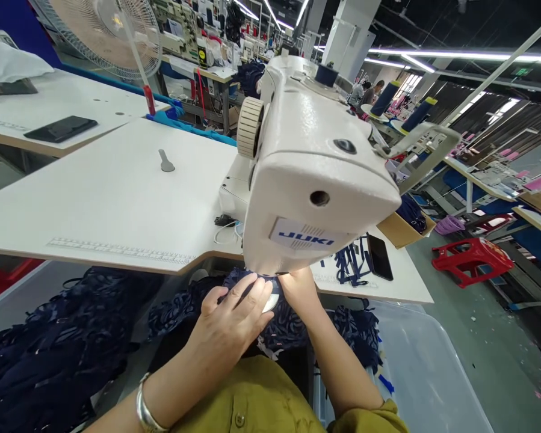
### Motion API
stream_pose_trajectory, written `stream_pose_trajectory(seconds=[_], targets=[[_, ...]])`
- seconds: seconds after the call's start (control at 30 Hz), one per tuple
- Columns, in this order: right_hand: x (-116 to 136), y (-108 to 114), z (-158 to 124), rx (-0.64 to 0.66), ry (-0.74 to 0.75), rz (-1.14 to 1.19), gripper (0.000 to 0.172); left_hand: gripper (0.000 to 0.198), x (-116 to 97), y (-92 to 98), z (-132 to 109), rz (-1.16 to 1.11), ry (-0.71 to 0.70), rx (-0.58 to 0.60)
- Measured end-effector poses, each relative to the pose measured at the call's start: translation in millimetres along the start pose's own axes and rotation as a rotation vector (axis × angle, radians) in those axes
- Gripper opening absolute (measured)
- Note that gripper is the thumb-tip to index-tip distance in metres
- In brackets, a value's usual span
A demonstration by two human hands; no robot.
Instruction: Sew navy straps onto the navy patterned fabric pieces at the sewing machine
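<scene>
Below the head of a white JUKI sewing machine (315,174), both hands are at a navy garment piece (241,275) with a white, cup-like part (271,299). My left hand (234,316) grips the piece from the near left, fingers stretched forward and pressed onto it. My right hand (299,291) is at its right side, fingers closed on the fabric, with their tips partly hidden by the machine head. Needle and presser foot are out of sight behind the head, where a lamp glows. Patterned navy fabric (281,328) hangs in my lap under the hands.
A heap of navy garments (58,349) fills a bin at left. Navy straps (352,263) and a phone (380,257) lie right of the machine. A small grey tool (165,161) rests on the white table (117,192). A clear plastic bin (428,361) stands at right, with a red stool (473,261) beyond.
</scene>
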State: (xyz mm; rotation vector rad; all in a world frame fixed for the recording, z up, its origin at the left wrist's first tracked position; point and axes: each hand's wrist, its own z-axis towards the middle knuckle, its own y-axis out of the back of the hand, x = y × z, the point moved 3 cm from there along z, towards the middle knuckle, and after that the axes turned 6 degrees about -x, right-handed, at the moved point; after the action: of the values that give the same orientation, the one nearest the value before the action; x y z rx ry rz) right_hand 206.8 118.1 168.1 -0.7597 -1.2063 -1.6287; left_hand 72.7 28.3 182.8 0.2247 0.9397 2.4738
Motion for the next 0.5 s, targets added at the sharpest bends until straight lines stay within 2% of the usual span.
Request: stream_pose_trajectory(seconds=[0.27, 0.5], targets=[[3.1, -1.6, 5.3, 0.029, 0.039, 0.028, 0.017, 0.024, -2.0, 0.2, 1.9, -0.012, 0.031, 0.019], [2.1, -2.3, 5.4, 0.037, 0.035, 0.019, 0.014, 0.027, -2.9, -2.3, 0.0, -0.026, 0.061, 0.022]])
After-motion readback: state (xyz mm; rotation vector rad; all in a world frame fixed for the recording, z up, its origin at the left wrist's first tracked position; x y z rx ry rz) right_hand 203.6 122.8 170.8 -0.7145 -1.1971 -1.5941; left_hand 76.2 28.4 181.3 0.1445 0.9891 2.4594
